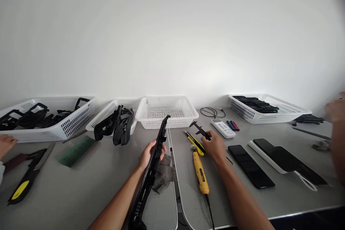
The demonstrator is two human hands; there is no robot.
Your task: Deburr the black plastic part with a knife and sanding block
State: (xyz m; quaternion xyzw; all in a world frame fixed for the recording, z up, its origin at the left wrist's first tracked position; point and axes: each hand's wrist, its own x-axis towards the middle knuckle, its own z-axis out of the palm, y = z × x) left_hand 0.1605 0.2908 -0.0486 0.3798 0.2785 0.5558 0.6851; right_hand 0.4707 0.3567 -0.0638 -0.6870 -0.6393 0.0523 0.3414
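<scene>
My left hand [148, 153] is wrapped round a long black plastic part [153, 167], which is held up at a slant over the table. In my right hand [215, 146] is a black caliper [199, 129], its jaws pointing up and to the left. A yellow utility knife [196, 144] lies just left of that hand. Below the knife rests a yellow corded rotary tool [200, 174], its cord running toward the front. A crumpled grey cloth [164, 174] lies partly behind the black part.
White baskets [167, 123] line the wall; several hold black parts. Phones [251, 166], a white box [223, 128], markers [233, 125] and a cable [212, 112] lie right. A knife [29, 176] and green sheet [77, 151] lie left. Other people's hands [7, 144] show at both edges.
</scene>
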